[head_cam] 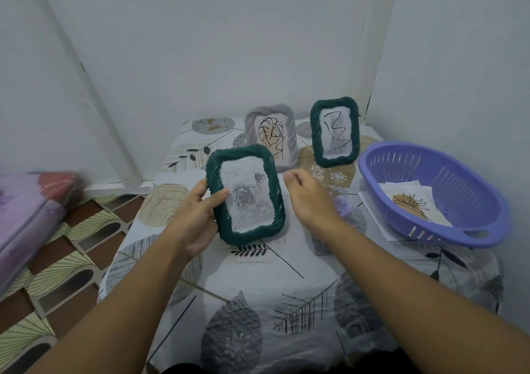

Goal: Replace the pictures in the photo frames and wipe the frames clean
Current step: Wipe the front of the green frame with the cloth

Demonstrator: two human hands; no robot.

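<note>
**Mia:** What is the left hand (198, 216) doing?

**Sam:** It grips a dark green frame (245, 194) by its left edge. The thumb lies on the glass and the fingers curl behind. The frame is lifted up, tilted, over the table (258, 302) with the leaf cloth. It has a grey rose picture (243, 196) in it.

**Mia:** And the right hand (311, 199)?

**Sam:** It holds nothing. Its fingers are loosely bent, and it hangs just beside the frame's right edge, not touching it.

**Mia:** Are there more frames?

**Sam:** Yes, two stand at the back of the table. A grey frame (289, 133) shows a leaf drawing. A second green frame (315, 135) to its right has black scribbles on it.

**Mia:** What is on the right?

**Sam:** A purple basket (459, 230) with picture cards (413, 204) inside. A white paper (372, 210) peeks out from under it. Something small and purple (342, 203) lies behind the right hand, but it is too blurry to tell.
</note>
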